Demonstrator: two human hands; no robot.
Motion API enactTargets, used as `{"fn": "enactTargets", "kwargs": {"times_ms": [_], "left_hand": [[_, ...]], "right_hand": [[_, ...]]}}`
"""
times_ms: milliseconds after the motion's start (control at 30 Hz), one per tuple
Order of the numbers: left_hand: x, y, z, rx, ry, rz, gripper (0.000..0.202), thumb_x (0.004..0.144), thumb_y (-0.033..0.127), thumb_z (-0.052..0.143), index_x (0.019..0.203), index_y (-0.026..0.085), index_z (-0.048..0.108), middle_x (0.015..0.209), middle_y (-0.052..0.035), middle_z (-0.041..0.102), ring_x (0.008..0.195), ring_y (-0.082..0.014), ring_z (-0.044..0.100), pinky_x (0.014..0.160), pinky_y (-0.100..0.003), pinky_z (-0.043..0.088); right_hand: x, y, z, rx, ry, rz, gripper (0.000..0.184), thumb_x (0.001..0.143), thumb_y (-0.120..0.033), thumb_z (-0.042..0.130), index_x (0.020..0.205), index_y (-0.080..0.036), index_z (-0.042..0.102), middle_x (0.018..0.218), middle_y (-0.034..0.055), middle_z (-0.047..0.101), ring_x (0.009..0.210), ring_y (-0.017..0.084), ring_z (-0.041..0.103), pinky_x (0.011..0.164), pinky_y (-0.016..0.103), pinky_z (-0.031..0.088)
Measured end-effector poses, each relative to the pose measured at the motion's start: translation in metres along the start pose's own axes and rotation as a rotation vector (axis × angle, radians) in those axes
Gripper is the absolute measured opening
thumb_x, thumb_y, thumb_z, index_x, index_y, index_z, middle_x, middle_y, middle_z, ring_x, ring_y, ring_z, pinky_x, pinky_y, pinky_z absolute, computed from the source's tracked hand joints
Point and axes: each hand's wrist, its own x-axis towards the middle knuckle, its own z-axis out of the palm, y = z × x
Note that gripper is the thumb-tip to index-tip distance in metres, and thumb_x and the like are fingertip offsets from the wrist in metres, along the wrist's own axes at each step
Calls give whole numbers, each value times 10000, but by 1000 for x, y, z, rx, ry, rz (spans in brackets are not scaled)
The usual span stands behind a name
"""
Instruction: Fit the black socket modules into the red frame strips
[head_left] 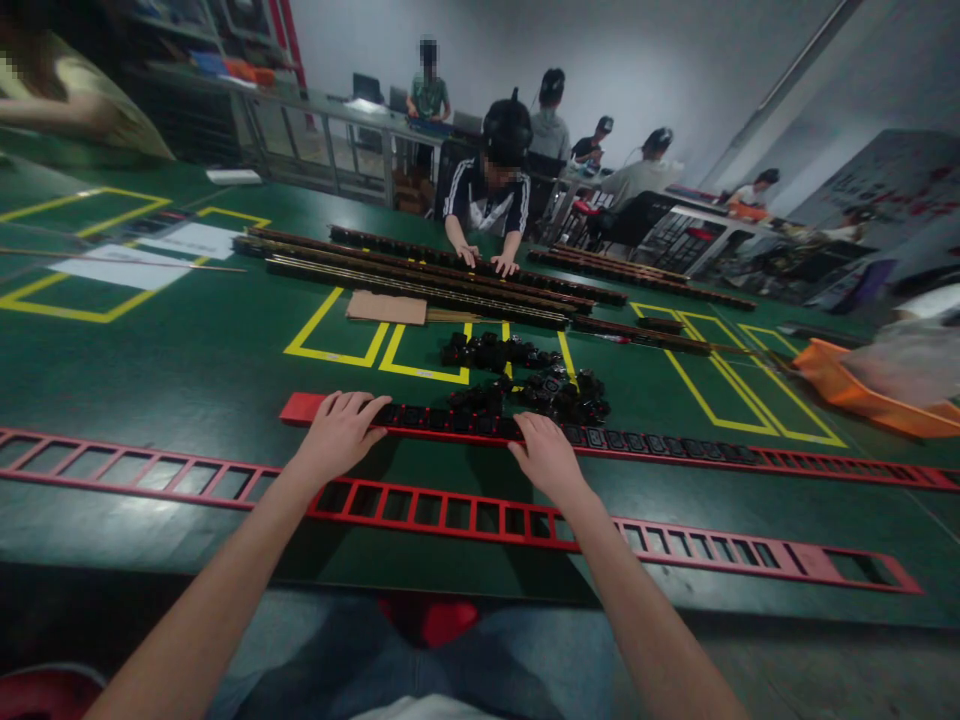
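1 red ladder frame [810, 563], nearest, beneath the forearms [217, 590]. left hand [342, 435], half open, fingers over the left end of a 2nd red strip [300, 408]; right hand [549, 455], likewise, farther along — grip firmness, cannot tell. strip: long axis left-right, black inserts [634, 441] between and right of the hands. 1 black heap [559, 392], just beyond, nearer right hand.

Two red slotted frames [810, 562], two hands [341, 432] of the wearer, one cardboard piece [386, 308], two white sheets [112, 268] and one nearby orange bin [832, 370] can be counted. One person [487, 190] is directly opposite. The loose black pieces [551, 385] overlap too much to count.
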Motion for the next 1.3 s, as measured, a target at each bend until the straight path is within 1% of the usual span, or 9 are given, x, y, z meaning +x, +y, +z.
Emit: {"fn": "enactTargets", "kwargs": {"times_ms": [133, 300, 467, 600, 667, 833, 1067, 1167, 1300], "left_hand": [[0, 2, -5, -9, -4, 1, 455, 954, 390, 451, 1373, 228, 526, 1290, -113, 605, 1231, -304, 507, 1111, -497, 288], [-4, 7, -13, -16, -35, -31, 518, 904, 563, 499, 1306, 246, 580, 1225, -107, 633, 1170, -319, 528, 1028, -502, 343], [-8, 6, -13, 32, -3, -81, 488, 883, 529, 544, 1258, 222, 608, 1243, -120, 631, 1207, -340, 502, 1038, -543, 323], [-8, 3, -11, 22, 16, -69, 478, 901, 413, 517, 1345, 242, 553, 1306, -107, 613, 1260, -330, 491, 1134, -618, 180], [-7, 3, -11, -1, -4, -35, 496, 909, 432, 503, 1367, 246, 538, 1317, -104, 613, 1257, -321, 509, 1158, -616, 146], [-5, 7, -11, -17, -26, -2, 571, 882, 562, 551, 1341, 223, 561, 1289, -111, 637, 1219, -327, 551, 1167, -587, 172], [-5, 6, -6, 11, -12, 16, 501, 873, 476, 619, 1316, 247, 565, 1251, -107, 652, 1199, -329, 553, 1111, -542, 270], [-6, 6, -6, 27, 2, 11, 453, 877, 455, 619, 1278, 248, 583, 1206, -104, 660, 1166, -330, 558, 1082, -531, 300], [-5, 8, -8, 19, 10, 2, 428, 877, 452, 625, 1250, 246, 584, 1189, -96, 657, 1155, -322, 557, 1080, -522, 301]], "right_hand": [[3, 4, 4, 8, -9, -27, 406, 922, -233, 590, 1312, -123, 563, 1289, 135, 618, 1216, 278, 532, 1098, 427, 383], [2, 4, 2, -1, -43, -66, 383, 932, -282, 603, 1294, -158, 574, 1247, 125, 623, 1150, 285, 542, 998, 428, 439], [2, -6, 0, -53, -68, -89, 404, 936, -310, 616, 1303, -146, 573, 1227, 142, 623, 1118, 285, 538, 965, 420, 436], [11, -26, 3, -85, -74, -103, 430, 942, -355, 619, 1310, -141, 567, 1235, 152, 617, 1124, 289, 530, 957, 410, 423], [17, -39, 6, -101, -60, -121, 440, 946, -381, 614, 1307, -134, 566, 1234, 157, 615, 1126, 289, 524, 951, 406, 418], [30, -76, 14, -145, -30, -170, 434, 936, -437, 623, 1222, -113, 599, 1151, 151, 633, 1068, 284, 531, 889, 391, 423], [45, -112, 17, -149, -5, -192, 399, 920, -470, 639, 1120, -126, 616, 1100, 146, 642, 1038, 275, 535, 847, 381, 418], [47, -106, 11, -98, -44, -214, 406, 918, -469, 638, 1158, -143, 612, 1124, 125, 648, 1054, 273, 547, 860, 382, 423], [36, -67, 0, -59, -82, -198, 452, 931, -459, 610, 1263, -153, 580, 1191, 124, 648, 1114, 280, 550, 918, 401, 421]]}}
